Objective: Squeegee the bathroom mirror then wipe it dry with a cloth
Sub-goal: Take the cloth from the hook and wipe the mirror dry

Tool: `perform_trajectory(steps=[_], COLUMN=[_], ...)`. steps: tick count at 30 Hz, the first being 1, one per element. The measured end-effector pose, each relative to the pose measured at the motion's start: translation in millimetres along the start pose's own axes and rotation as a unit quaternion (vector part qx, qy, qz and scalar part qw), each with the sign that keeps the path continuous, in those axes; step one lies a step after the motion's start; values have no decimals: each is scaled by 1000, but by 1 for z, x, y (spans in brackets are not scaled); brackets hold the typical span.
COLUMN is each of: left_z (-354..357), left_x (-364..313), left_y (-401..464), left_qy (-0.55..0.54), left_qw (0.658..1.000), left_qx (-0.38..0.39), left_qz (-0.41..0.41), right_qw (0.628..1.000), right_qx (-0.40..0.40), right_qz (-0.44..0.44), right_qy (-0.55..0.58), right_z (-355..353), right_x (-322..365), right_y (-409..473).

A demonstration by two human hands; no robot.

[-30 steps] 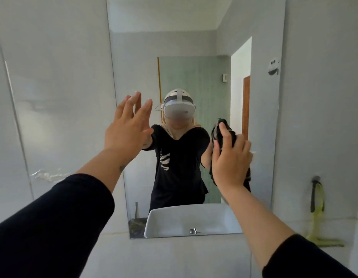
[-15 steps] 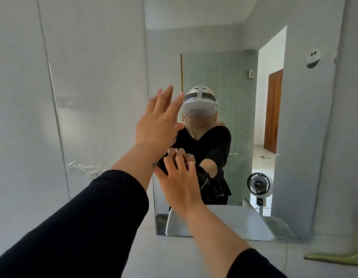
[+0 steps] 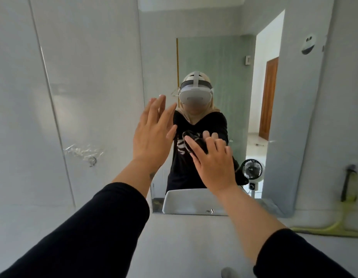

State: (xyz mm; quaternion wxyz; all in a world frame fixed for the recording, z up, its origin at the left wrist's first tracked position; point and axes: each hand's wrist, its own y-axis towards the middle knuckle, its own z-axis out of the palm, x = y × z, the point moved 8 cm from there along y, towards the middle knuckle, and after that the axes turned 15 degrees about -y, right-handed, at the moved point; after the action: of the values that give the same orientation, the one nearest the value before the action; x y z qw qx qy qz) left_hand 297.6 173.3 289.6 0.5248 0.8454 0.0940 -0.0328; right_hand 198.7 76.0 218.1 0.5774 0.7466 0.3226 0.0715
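Since half a second ago, the right hand [image 3: 213, 163] has slid rightward across the mirror [image 3: 284, 121], away from the left hand [image 3: 152, 135]. It presses a black cloth [image 3: 194, 143] flat against the glass, fingers spread over it, the cloth bunched at its fingertips. Beside it, the left hand is raised at the mirror's left edge, open, fingers extended. Well right of the right hand, a yellow-green squeegee [image 3: 348, 193] leans against the wall.

head-worn view, close, facing the mirror [image 3: 214, 57]
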Motion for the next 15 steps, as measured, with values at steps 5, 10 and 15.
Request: perform_trajectory(steps=[5,10,15], left_z=[28,31,32], left_x=[11,27,37], left_y=[-41,-49,-51], left_qy=[-10,-7,2], left_qw=[999,999,999], left_qx=[36,31,18], left_qz=[-33,-42,-51], right_qw=[996,983,955], right_qx=[19,-7,-39], right_qz=[77,182,291], right_qy=[31,33,49], right_z=[9,14,24], right_x=[-59,-116,-171], right_y=[-21,-39,-66])
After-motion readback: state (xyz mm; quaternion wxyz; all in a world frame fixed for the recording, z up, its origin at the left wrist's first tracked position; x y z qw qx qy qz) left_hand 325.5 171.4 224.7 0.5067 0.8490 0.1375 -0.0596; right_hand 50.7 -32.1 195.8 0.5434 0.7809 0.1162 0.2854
